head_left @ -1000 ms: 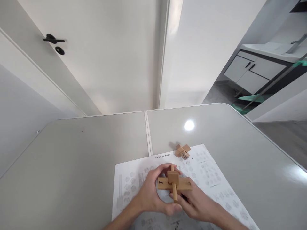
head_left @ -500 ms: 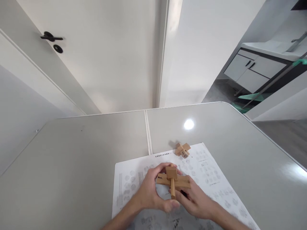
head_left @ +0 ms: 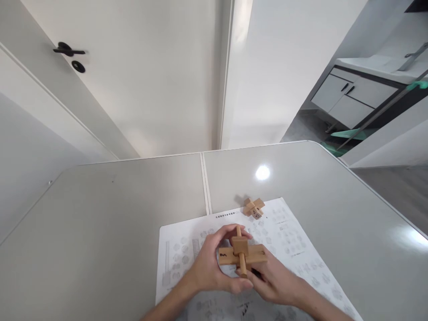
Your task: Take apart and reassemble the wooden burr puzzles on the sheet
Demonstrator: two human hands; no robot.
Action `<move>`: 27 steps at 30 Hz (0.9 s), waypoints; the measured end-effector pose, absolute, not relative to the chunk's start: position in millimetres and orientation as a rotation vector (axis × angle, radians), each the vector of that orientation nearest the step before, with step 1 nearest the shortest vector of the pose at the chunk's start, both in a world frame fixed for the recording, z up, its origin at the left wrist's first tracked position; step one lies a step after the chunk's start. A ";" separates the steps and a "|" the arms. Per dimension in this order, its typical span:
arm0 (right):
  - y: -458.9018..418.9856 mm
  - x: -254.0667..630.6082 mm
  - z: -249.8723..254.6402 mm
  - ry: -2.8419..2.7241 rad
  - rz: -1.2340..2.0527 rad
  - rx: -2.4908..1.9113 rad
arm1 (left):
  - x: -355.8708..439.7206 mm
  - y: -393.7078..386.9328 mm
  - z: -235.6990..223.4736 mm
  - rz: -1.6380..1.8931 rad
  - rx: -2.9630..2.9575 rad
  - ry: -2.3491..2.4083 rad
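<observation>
Between my hands is a wooden interlocking puzzle, made of crossed bars with a thin rod running through it from front to back. Dark marks show on its left bar. My left hand curves around the left side, its thumb at the rod's near end and its fingers behind the far end. Wrapped on the right end and underside is my right hand, closed on the puzzle. A second, smaller wooden puzzle of crossed pieces sits beyond my hands, with a dark mark on one end.
A white printed sheet with many small diagrams lies under my hands on the grey table. A seam strip divides the tabletop. Past the far edge stand a door with a black handle and a white sink cabinet.
The puzzle in my hands has tipped slightly, so more of the thin rod sticks out at its far end. My hands keep nearly the same grip.
</observation>
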State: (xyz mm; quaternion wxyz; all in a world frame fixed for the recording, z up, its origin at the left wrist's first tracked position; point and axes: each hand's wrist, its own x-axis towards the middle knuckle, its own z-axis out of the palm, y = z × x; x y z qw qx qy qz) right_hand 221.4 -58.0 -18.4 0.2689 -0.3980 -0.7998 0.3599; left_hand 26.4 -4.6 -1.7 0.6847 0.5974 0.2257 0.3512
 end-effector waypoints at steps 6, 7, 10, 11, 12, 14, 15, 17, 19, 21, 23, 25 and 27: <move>-55.1 221.1 -12.1 -2.195 0.978 -1.020 | 26.9 -6.5 -6.4 0.839 1.456 0.540; -54.3 220.9 -11.8 -2.190 0.982 -1.009 | 26.7 -7.1 -6.7 0.855 1.499 0.564; -52.7 220.8 -12.3 -2.149 0.986 -0.996 | 25.8 -8.4 -7.2 0.876 1.634 0.629; -52.4 220.9 -12.7 -2.131 0.993 -0.994 | 25.5 -8.4 -7.3 0.872 1.672 0.637; -52.2 221.2 -13.3 -2.114 1.018 -0.991 | 25.2 -8.3 -7.5 0.869 1.704 0.637; -51.9 221.7 -14.9 -2.071 1.098 -0.980 | 25.1 -7.8 -8.4 0.869 1.749 0.619; -51.8 222.0 -15.9 -2.044 1.143 -0.977 | 25.3 -7.7 -9.0 0.874 1.764 0.601; -51.9 222.5 -18.0 -1.977 1.215 -0.984 | 26.0 -8.0 -10.3 0.893 1.779 0.562; -52.0 222.8 -19.2 -1.915 1.258 -1.013 | 27.0 -9.0 -11.2 0.913 1.773 0.538; -51.6 223.1 -18.4 -1.873 1.311 -1.052 | 27.6 -10.0 -11.2 0.937 1.743 0.548; -50.3 223.5 -14.8 -1.832 1.360 -1.092 | 27.5 -10.2 -10.2 0.969 1.700 0.577; -48.1 224.7 -9.6 -1.745 1.392 -1.138 | 26.7 -9.4 -8.5 1.013 1.652 0.614; -45.6 226.8 -4.7 -1.590 1.417 -1.177 | 25.4 -8.0 -6.7 1.042 1.616 0.665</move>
